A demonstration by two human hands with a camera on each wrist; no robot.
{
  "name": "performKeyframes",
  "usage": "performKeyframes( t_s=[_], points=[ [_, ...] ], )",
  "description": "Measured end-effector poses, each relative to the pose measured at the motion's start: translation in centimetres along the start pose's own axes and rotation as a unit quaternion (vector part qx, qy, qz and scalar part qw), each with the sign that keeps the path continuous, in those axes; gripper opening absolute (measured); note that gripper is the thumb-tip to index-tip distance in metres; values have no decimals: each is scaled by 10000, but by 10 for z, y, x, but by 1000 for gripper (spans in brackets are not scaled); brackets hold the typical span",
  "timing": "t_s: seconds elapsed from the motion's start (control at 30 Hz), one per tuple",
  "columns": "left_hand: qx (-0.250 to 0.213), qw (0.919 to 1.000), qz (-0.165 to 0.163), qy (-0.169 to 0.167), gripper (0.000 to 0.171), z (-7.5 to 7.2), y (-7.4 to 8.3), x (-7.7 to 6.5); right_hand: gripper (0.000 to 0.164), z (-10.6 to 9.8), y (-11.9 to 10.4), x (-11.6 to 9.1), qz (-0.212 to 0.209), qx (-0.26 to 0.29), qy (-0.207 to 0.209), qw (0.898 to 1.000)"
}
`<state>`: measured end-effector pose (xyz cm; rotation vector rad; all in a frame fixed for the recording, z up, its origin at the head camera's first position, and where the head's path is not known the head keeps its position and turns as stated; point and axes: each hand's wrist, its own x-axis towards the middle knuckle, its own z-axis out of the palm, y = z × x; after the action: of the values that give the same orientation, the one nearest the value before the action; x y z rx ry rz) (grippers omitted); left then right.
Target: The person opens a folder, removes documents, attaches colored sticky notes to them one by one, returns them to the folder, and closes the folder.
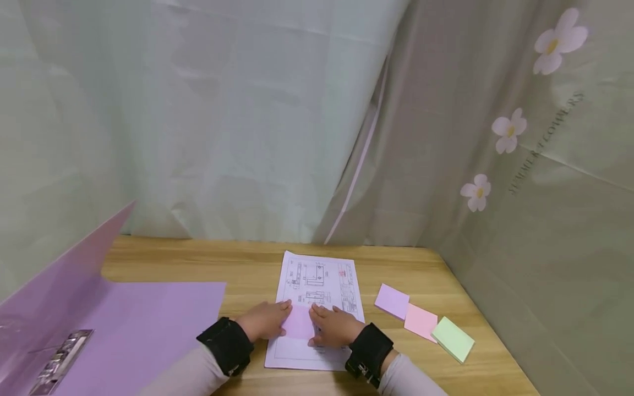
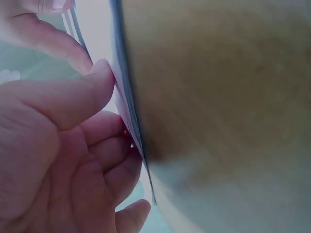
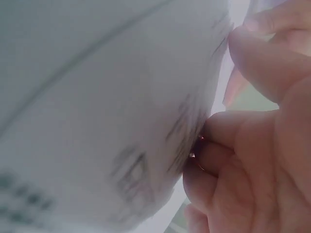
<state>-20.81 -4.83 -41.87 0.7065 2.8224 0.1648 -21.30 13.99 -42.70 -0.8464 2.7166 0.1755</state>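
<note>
We see a pale pink note (image 1: pixel 299 323) lying flat on the near half of a printed drawing sheet (image 1: pixel 292 355), covering part of the page while the drawings at the far end show beyond it. Our left hand (image 1: pixel 264 320) rests on the note's left side and our right hand (image 1: pixel 337 325) on its right, fingers extended and relaxed, touching rather than grasping; placed opposite each other like this, they seem to hold it level and stop the paper sliding. The sheet sits squarely before us on the bench (image 1: pixel 421 264), presumably so both arms reach it evenly. To the right, within easy reach, a lilac pad (image 1: pixel 392 301), a pink pad (image 1: pixel 421 322) and a green pad (image 1: pixel 453 339) run in a slanting row from far to near, perhaps set out so each colour can be picked separately. On the left a purple folder (image 1: pixel 168 308) lies open, its cover tilted up and its metal clip (image 1: pixel 61 363) exposed, leaving the middle for the sheet.
</note>
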Motion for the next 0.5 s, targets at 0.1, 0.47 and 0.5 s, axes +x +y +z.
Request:
performKeyframes(
  t_s=[0.1, 0.47, 0.5],
  points=[
    [47, 9998, -207, -40, 54, -1, 0, -2, 70, 0, 3, -1, 17, 46, -37, 10000],
    [196, 9988, -437, 107, 53, 2, 3, -4, 70, 1, 3, -3, 62, 174, -35, 9998],
    [165, 9990, -404, 98, 53, 2, 3, -4, 70, 1, 3, -3, 74, 208, -38, 9997]
  ],
)
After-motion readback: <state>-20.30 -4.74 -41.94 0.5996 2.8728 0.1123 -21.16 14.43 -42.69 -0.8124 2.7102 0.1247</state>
